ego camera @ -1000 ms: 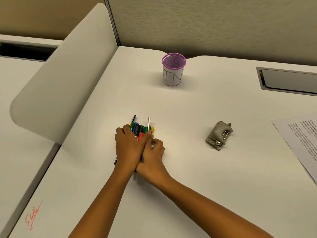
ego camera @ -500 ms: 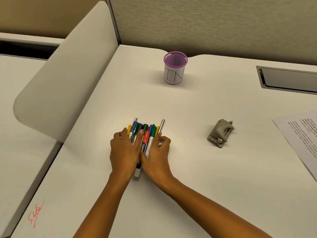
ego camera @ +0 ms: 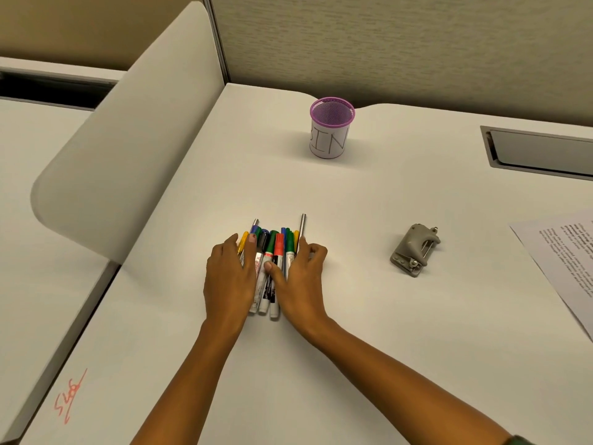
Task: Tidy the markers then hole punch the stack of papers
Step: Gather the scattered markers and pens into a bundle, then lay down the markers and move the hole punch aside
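Head view: at 7 o'clock, nearest the camera, a red scribble (ego camera: 69, 395) marks the white surface (ego camera: 369, 332); I cannot read it. Two bare forearms reach up from 6 o'clock to the middle of the surface. The left hand (ego camera: 229, 277) lies flat and spread along the left side of the markers (ego camera: 269, 268), its fingertips resting over the caps. The right hand (ego camera: 300, 277) presses against the right side, fingers curled, thumb laid across the barrels. Neither hand grips anything; together they hem the bunch in. The markers lie side by side, pointing toward 12 o'clock, with white barrels bearing black print too small to read and caps in yellow, blue, green, black and red. Two thin metallic pens stand out at the bunch's outer edges. At 3 o'clock, well apart from the hands, sits a grey hole punch (ego camera: 415, 250). Beyond it at the right edge lies the stack of papers (ego camera: 558, 258), printed with blurred text. At 12 o'clock stands a purple mesh cup (ego camera: 330, 128), upright, wrapped in a white label handwritten "BIN". At 2 o'clock a grey recessed hatch (ego camera: 539, 152) is set into the surface.
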